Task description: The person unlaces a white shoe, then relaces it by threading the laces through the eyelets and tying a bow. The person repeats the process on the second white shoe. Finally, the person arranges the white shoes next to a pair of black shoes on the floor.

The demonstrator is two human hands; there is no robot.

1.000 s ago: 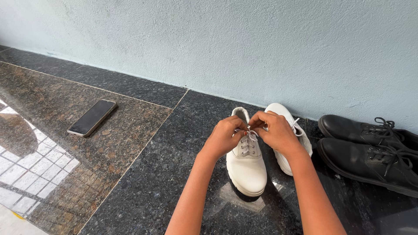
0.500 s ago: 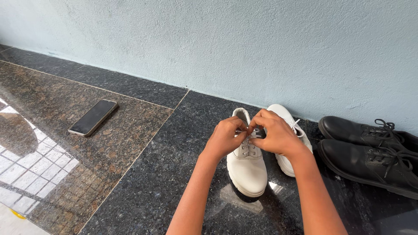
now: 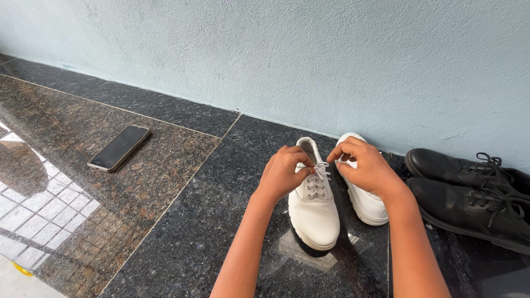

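1. Polished dark granite floor point(image 3: 182, 243) runs along a pale blue textured wall point(image 3: 309, 55); a browner slab with a glare patch sits to the left.
2. Nearer white shoe point(image 3: 313, 212) stands upright on the dark slab, toe toward the camera, heel toward the wall.
3. Left hand point(image 3: 282, 174) is curled against the left side of that shoe's collar, fingertips pressed together on the white lace point(image 3: 319, 175). Exact strand under them: cannot tell, knuckles cover it.
4. Right hand point(image 3: 367, 168) is off to the right of the eyelets, thumb and forefinger pinched. What's in the pinch is hard to make out; a thin white strand seems to run from it to the lace, not certain.
5. Lace loops lie bunched at the top eyelets between the two hands.
6. Second white shoe point(image 3: 367, 204) stands just beside the first, on its right. Its upper and laces are mostly hidden under the right hand and wrist; only toe and sole edge are clear.
7. Pair of black lace-up shoes point(image 3: 469, 193) sits near the wall on the right, cut off by the frame edge.
8. Dark phone point(image 3: 119, 148) lies flat, screen up, on the brown slab, well apart to the left.
9. Both forearms exit the bottom edge.
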